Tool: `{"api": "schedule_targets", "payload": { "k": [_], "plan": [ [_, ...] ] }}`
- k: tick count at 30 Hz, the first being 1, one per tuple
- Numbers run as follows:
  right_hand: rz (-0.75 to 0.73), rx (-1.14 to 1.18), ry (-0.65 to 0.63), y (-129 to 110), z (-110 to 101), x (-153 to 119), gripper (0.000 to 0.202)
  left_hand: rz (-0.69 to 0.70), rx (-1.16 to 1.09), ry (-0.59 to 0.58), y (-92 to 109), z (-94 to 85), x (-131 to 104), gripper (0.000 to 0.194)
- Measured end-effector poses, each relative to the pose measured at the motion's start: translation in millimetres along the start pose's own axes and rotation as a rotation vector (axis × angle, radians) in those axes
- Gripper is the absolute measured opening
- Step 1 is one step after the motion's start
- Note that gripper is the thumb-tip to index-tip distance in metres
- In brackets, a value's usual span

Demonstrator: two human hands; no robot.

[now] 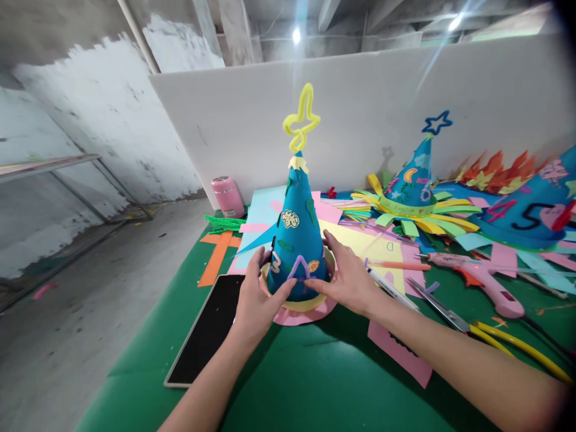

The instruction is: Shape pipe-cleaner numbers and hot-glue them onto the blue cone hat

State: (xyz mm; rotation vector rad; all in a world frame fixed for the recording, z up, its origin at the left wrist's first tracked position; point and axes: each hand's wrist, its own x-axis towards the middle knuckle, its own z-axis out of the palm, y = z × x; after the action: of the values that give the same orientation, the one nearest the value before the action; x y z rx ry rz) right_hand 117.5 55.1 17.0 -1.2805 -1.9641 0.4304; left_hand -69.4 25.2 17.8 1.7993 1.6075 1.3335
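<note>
A blue paper cone hat (294, 198) stands upright in front of me, with a yellow brim and a pink round base (306, 317). A yellow pipe-cleaner shape (302, 120) tops it, and cut-out stickers dot its side. My left hand (261, 294) curves round the hat's lower left. On the lower right, my right hand (348, 276) holds it the same way. Both thumbs press on the front, at the foot of a purple pipe-cleaner letter A (298, 267). The fingertips behind the cone are partly hidden.
On the green table (297, 384) lie a black tablet (204, 330), a pink glue gun (488, 279), yellow-handled scissors (450, 312), a white pen (389, 288) and coloured paper. A pink bottle (228, 198) and another blue cone hat (414, 180) stand farther back.
</note>
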Motion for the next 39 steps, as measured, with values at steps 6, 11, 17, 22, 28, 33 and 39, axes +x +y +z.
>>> {"api": "schedule_targets", "payload": {
  "k": [6,11,17,22,28,33,39],
  "plan": [
    [-0.016,0.020,0.034,1.7,2.2,1.2,0.097,0.004,-0.001,0.025,-0.5,1.5,0.8,0.067],
    [-0.023,0.022,0.038,1.7,2.7,1.0,0.097,-0.007,0.005,0.040,-0.6,2.1,2.3,0.066],
    [-0.036,0.030,0.035,-5.1,-0.8,7.6,0.092,-0.020,0.033,0.050,0.7,2.1,3.6,0.066],
    [-0.014,0.120,0.044,-19.4,-3.2,20.9,0.086,-0.004,0.028,0.034,2.8,2.4,3.4,0.063],
    [-0.059,0.087,0.063,-22.3,-5.4,26.0,0.068,-0.015,0.021,0.038,1.0,3.1,3.5,0.063],
    [-0.058,0.074,0.074,-22.4,-6.0,26.0,0.068,-0.004,0.024,0.049,-1.5,3.8,3.9,0.061],
    [-0.058,0.086,0.064,-22.9,-6.8,24.5,0.069,0.045,0.033,-0.002,-3.8,1.0,3.1,0.068]
  ]
}}
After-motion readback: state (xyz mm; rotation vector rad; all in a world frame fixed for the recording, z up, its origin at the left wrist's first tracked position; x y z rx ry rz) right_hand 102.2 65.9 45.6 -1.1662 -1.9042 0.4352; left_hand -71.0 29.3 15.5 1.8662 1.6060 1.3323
